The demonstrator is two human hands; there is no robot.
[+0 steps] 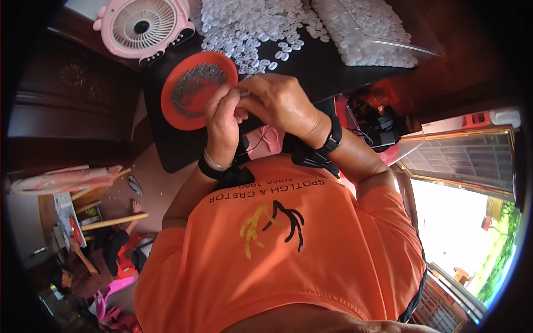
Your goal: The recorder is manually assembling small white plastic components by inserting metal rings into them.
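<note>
Orange shirt cloth fills the lower middle of the head view, nearest the camera. Above it, near the frame's centre, the person's right hand pinches a small greyish piece, its shape mostly hidden by the fingers. Left hand fingers curl up beside it; whether they also grip the piece cannot be told. Both hands cover the right rim of a red bowl of tangled grey bits. White discs and a pink fan are cut off by the top edge; glare blurs the bag, upper right.
</note>
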